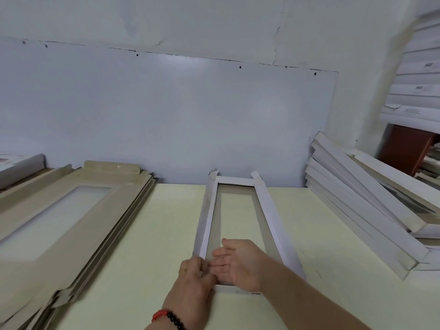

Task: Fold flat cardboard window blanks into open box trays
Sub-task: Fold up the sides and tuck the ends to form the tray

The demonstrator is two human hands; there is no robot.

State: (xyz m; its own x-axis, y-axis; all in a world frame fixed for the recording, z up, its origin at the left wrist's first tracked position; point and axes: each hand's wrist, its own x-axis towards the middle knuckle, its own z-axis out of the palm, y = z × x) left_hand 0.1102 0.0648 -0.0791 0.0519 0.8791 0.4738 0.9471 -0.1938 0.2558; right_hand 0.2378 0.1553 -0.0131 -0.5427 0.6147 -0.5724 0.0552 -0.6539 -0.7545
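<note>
A: Where is the box tray found?

B: It is laid on the pale table, half folded. Its long way is pointed from the person toward the wall. The flat blanks are stacked at the left, and the finished trays are leaned at the right.

A: How are the hands held?

B: The near left corner is pinched by the left hand. The right hand is held flat and loose inside the tray, palm turned left, with nothing gripped.

A: Which part is closest?

B: The near short end is closest, right at both hands. That end wall is likely to be folded up next.
</note>
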